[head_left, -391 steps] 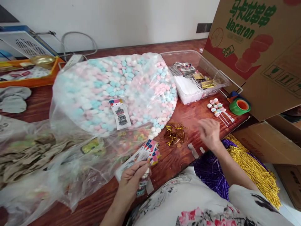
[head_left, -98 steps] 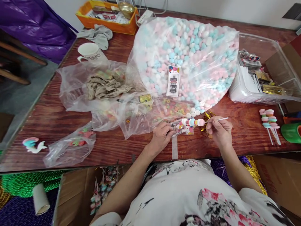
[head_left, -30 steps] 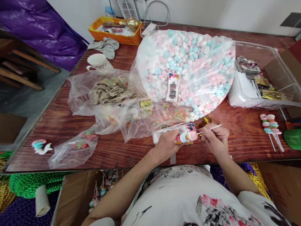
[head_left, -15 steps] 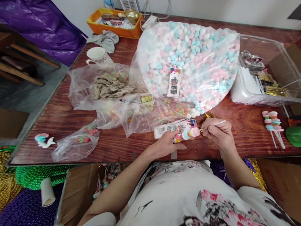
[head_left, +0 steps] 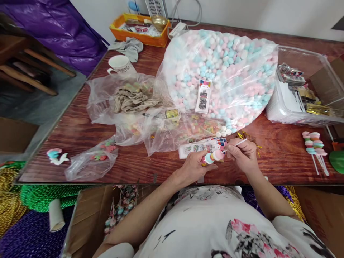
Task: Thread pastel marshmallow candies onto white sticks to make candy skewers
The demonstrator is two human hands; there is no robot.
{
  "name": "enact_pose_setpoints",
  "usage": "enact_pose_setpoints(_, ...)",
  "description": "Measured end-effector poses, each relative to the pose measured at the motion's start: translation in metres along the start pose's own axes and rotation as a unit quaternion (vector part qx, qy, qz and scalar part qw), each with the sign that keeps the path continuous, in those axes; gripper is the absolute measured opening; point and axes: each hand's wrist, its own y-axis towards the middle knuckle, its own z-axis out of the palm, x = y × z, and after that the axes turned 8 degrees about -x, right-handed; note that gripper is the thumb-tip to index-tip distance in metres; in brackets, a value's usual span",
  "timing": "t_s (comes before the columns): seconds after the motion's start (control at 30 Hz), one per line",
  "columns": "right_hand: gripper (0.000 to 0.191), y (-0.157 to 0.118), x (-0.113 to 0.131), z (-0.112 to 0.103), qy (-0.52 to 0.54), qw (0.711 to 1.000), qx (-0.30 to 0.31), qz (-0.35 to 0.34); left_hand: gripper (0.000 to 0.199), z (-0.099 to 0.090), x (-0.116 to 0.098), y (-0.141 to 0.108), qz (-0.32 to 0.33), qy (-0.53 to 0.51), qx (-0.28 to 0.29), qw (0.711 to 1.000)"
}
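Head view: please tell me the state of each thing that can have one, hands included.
Left hand: closed on pastel skewer
Right hand: pinching skewer's stick
Large plastic bag: full
Clear tub: open, partly filled
Orange box: open, holding items
Mug: upright, contents unclear
Gray cloth: crumpled
Brown cloth: crumpled
Skewers at right: lying down
Cardboard box below: open, holding things
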Motion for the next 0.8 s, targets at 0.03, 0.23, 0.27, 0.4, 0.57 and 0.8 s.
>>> enact_pose_setpoints(0.03, 0.017, 0.0, 0.0, 0.002, -0.008, 1.0, 0.003, 0.0, 0.028, 0.0, -0.001, 0.0, 0.002, -0.007, 0.002, 1.0)
enact_pose_setpoints(0.23, 0.021, 0.002, -0.004, 0.001, -0.01, 0.998, -0.05, 0.02, 0.029, -0.001, -0.006, -0.002, -0.008, -0.019, 0.001, 1.0)
enact_pose_setpoints(0.27, 0.021, 0.003, -0.005, 0.0, -0.005, 0.997, -0.07, 0.025, 0.028, -0.002, -0.007, -0.003, -0.006, -0.009, 0.002, 1.0)
enact_pose_setpoints(0.4, 0.024, 0.005, -0.005, 0.0, -0.005, 0.996, -0.081, 0.038, 0.027, 0.001, -0.012, -0.006, -0.01, 0.01, 0.027, 1.0)
enact_pose_setpoints(0.57, 0.024, 0.008, -0.002, -0.001, 0.007, 1.0, 0.021, 0.015, 0.036, 0.008, -0.014, -0.006, -0.079, -0.128, 0.05, 0.987)
enact_pose_setpoints(0.8, 0.023, 0.011, 0.002, -0.018, 0.054, 0.99, 0.129, -0.014, 0.049, -0.002, -0.016, -0.002, -0.177, -0.263, 0.046, 0.947)
